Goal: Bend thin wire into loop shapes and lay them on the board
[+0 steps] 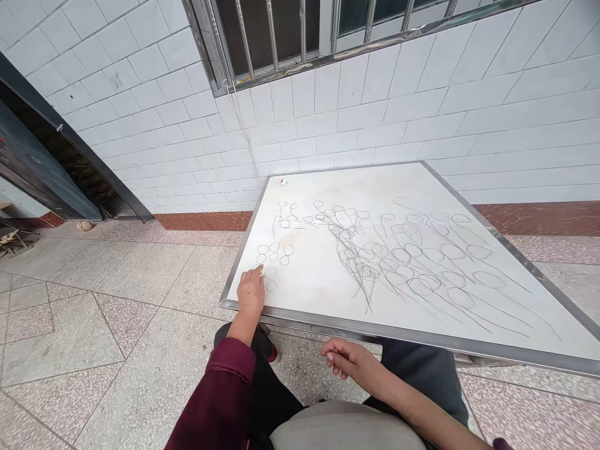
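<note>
A large whiteboard (pixel 309 281) with a grey metal frame lies in front of me, above my lap. My left hand (pixel 252 289) rests on its near left corner, fingers bent and close together, index fingertip beside small drawn circles (pixel 274 251). The undersides of those fingers are hidden, so whatever they may hold is out of sight. Just off the board's front edge, over my lap, my right hand (pixel 349 361) is loosely curled with no object visible in it. Thin dark loops and long lines (pixel 403 256) cover the middle and right of the board.
A small white-and-red object (pixel 283 182) sits at the board's far left corner. Behind stands a white tiled wall (pixel 304 125) with a barred window (pixel 300 31) and a hanging cord (pixel 244 125). At left are a dark doorway (pixel 70 144) and stone floor tiles (pixel 140 269).
</note>
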The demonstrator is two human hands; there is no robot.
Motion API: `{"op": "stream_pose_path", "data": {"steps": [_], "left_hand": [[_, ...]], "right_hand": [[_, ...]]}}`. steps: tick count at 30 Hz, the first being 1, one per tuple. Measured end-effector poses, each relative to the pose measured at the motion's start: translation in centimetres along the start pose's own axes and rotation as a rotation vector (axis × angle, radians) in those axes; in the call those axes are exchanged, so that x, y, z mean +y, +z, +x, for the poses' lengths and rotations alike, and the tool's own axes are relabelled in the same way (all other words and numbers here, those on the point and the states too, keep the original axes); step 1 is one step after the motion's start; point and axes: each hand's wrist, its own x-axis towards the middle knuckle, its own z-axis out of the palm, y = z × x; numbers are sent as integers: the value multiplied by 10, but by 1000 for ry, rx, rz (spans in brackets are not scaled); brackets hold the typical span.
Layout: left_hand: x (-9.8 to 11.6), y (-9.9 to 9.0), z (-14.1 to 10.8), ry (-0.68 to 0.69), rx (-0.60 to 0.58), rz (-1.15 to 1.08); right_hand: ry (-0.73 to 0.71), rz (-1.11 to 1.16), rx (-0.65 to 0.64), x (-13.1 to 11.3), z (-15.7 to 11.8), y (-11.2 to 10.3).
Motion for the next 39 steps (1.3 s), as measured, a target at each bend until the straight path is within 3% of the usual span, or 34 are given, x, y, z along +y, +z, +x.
{"op": "stream_pose_path", "data": {"steps": [4, 9, 14, 18, 22, 25, 28, 39], "left_hand": [[1, 3, -55, 93, 23, -87], [-11, 16, -132, 201, -54, -156], [-38, 22, -166, 241, -46, -68], [-38, 24, -157, 310, -1, 51], [-16, 24, -122, 438, -24, 174], [-5, 27, -91, 524, -78, 258], [-9, 31, -71, 542, -92, 335], [-31, 29, -56, 609, -68, 437]], "right_hand": [[4, 9, -7, 3, 2, -3], [33, -14, 2, 18, 2, -11], [99, -108, 118, 60, -6, -20], [43, -206, 287, 80, -16, -30], [-85, -300, 412, 75, -23, -40], [-107, -328, 420, 75, -27, -45], [-84, -316, 419, 83, -30, -46], [31, -220, 396, 114, -26, -46]]}}
